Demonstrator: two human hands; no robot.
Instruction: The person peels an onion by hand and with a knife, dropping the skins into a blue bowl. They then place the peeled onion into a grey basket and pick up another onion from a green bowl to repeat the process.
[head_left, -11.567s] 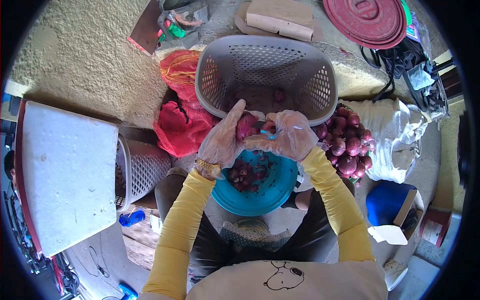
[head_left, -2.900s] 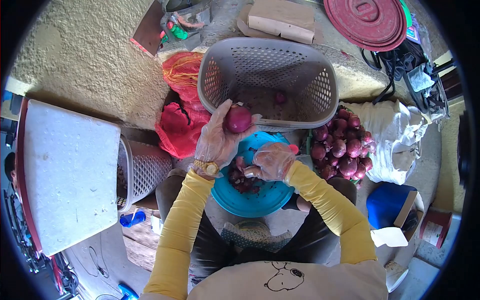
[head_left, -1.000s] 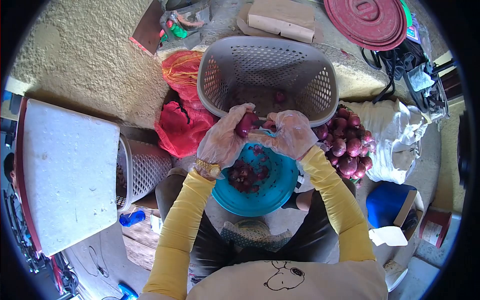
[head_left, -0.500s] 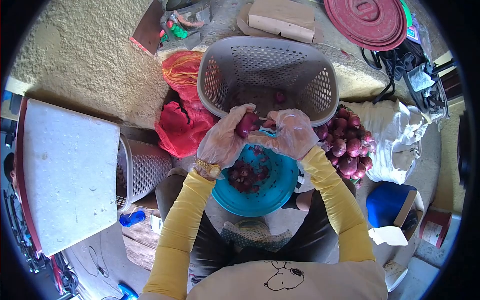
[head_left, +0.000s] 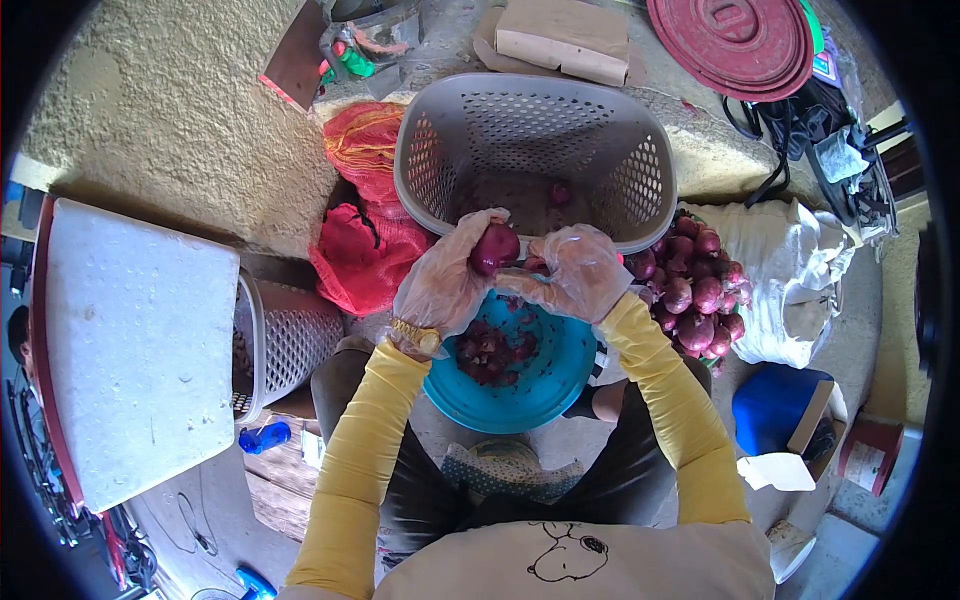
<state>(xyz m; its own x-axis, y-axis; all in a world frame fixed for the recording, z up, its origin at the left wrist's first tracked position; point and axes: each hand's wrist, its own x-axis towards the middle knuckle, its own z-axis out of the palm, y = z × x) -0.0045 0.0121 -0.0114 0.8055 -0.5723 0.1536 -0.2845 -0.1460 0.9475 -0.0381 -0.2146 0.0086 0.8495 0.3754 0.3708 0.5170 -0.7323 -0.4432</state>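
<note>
My left hand [head_left: 445, 275], in a clear plastic glove, holds a peeled-looking red onion [head_left: 494, 249] up at its fingertips. Close beside the onion is my right hand [head_left: 580, 268], gloved too, with its fingers curled around what looks like a small knife, mostly hidden now. Below both hands sits a turquoise basin [head_left: 572, 385] with a heap of dark red onion skins [head_left: 490, 350] in it. Just beyond my hands stands a grey perforated basket [head_left: 540, 95], with one red onion [head_left: 560, 193] on its floor.
A pile of red onions [head_left: 705, 295] spills from a white sack [head_left: 790, 250] on the right. Red mesh bags [head_left: 365, 250] lie left of the basket. A white foam lid [head_left: 145, 350] and another perforated basket [head_left: 300, 330] stand further left. A blue container [head_left: 780, 408] is at right.
The onion has turned slightly in my left hand. My right hand has drawn back a little from it, and the dark blade seen between the hands no longer shows clearly.
</note>
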